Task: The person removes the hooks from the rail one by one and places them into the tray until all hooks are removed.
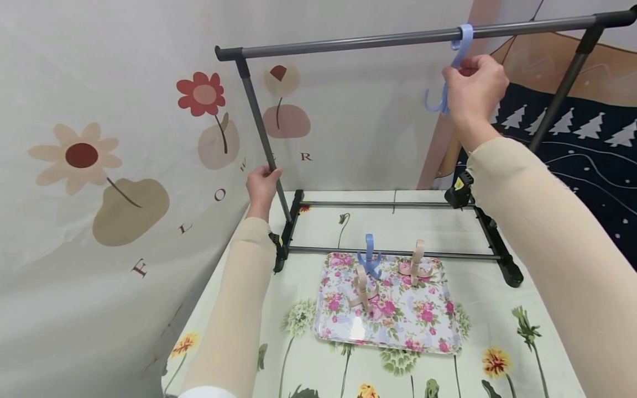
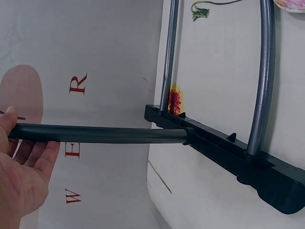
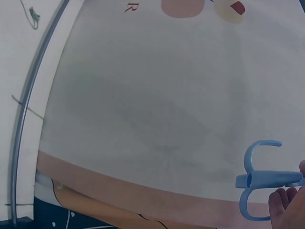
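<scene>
A small clothes rack stands on the table, with a grey top bar (image 1: 378,38) and a slanted left post (image 1: 261,132). My left hand (image 1: 262,185) grips that post (image 2: 95,134) low down, thumb over it. My right hand (image 1: 473,88) pinches a blue plastic hook (image 1: 455,61) that hangs over the top bar; its double prongs (image 3: 259,179) show in the right wrist view. On a floral tray (image 1: 398,326) lie another blue hook (image 1: 369,258) and two beige hooks (image 1: 362,287), (image 1: 417,261).
The rack's black feet (image 1: 500,249), (image 2: 224,148) and lower rails (image 1: 393,253) sit on a flower-print tablecloth (image 1: 497,326). A flower-patterned cloth wall (image 1: 99,166) is close on the left and behind. A dark tree-patterned hanging (image 1: 587,160) is at right.
</scene>
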### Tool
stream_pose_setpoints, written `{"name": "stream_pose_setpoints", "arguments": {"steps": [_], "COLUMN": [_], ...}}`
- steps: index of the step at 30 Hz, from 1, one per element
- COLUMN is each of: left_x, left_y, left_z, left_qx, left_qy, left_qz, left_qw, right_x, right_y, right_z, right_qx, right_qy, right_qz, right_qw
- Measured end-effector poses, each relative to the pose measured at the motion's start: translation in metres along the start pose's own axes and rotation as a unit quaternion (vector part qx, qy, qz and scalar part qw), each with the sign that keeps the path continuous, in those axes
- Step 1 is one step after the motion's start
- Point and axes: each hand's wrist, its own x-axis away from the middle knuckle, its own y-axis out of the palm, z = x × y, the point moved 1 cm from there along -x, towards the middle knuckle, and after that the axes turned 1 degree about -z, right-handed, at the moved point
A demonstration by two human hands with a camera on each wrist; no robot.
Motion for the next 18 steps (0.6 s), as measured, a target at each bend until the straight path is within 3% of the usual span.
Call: {"name": "stream_pose_setpoints", "arguments": {"steps": [6, 18], "left_x": [0.0018, 0.0026], "left_y": [0.0019, 0.0019], "left_z": [0.0008, 0.0026], "left_qx": [0.003, 0.006], "left_qy": [0.001, 0.000], "left_qz": [0.001, 0.004], "left_qw": [1.0000, 1.0000], "right_x": [-0.0005, 0.0000], "right_y": [-0.0004, -0.0066], "right_z": [0.0027, -0.0007], "right_qx": [0.008, 0.019], "right_qy": [-0.003, -0.050], "right_qz": [0.005, 0.016], "right_qw": [1.0000, 0.9984]}}
